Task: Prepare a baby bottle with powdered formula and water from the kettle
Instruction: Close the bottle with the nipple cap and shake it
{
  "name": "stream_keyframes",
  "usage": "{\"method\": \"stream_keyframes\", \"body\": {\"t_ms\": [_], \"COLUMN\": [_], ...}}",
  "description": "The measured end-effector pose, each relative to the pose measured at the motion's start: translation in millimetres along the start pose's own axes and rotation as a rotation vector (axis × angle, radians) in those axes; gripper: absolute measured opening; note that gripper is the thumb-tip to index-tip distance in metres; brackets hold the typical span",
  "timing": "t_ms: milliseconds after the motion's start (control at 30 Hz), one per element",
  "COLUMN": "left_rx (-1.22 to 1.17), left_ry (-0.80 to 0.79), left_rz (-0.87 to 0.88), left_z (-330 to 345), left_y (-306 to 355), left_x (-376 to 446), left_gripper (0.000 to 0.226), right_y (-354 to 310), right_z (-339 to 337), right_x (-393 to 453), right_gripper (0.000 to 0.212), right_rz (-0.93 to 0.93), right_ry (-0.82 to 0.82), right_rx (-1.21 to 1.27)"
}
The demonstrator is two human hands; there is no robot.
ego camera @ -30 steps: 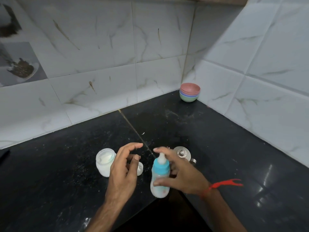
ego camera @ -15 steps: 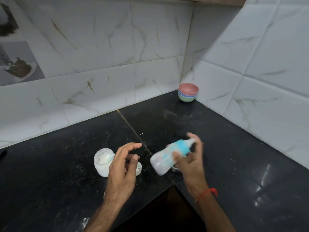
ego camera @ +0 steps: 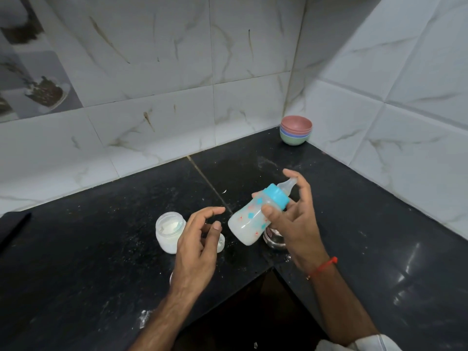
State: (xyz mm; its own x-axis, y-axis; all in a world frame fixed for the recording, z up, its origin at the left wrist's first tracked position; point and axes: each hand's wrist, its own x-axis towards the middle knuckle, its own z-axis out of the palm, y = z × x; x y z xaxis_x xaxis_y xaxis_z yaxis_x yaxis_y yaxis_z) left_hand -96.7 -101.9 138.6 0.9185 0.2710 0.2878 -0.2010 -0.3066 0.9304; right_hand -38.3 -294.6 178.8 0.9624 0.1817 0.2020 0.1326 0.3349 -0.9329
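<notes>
Since a second ago you have lifted the baby bottle (ego camera: pixel 255 214) off the black counter (ego camera: pixel 101 249) and tipped it, teat up and away from you; your right hand (ego camera: pixel 296 221) grips its milky body, thumb on the front, fingers curled behind. Your left hand (ego camera: pixel 197 247) hovers just left of it, fingers loosely spread, holding nothing, with the open powder jar (ego camera: pixel 168 230) just beyond its knuckles and stacked bowls (ego camera: pixel 295 129) well beyond in the corner
</notes>
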Motion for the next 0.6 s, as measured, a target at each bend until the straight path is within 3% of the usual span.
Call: {"method": "stream_keyframes", "body": {"t_ms": [200, 333, 500, 567, 600], "left_rx": [-0.027, -0.026, -0.003, 0.0, -0.005], "left_ry": [0.0, -0.004, 0.003, -0.009, -0.013], "left_rz": [-0.012, -0.01, 0.004, -0.002, -0.009], "left_z": [2.6, 3.1, 3.6, 3.3, 2.9], "left_y": [2.9, 3.2, 4.0, 3.8, 4.1], "left_x": [-0.9, -0.3, -1.2, -1.8, -1.9], "left_gripper": [0.026, 0.025, 0.027, 0.031, 0.031], "right_y": [-9.1, -11.6, -21.7, -17.9, -16.0], "right_z": [10.0, 8.1, 2.2, 2.8, 5.8], "right_x": [2.7, 1.0, -2.9, -2.7, -2.9], "right_gripper": [0.09, 0.077, 0.08, 0.079, 0.077], "right_rz": [0.034, -0.03, -0.196, -0.234, -0.212], "right_ry": [0.145, 0.138, -0.043, -0.018, 0.055], "right_rx": [0.182, 0.058, -0.242, -0.206, -0.067]}}
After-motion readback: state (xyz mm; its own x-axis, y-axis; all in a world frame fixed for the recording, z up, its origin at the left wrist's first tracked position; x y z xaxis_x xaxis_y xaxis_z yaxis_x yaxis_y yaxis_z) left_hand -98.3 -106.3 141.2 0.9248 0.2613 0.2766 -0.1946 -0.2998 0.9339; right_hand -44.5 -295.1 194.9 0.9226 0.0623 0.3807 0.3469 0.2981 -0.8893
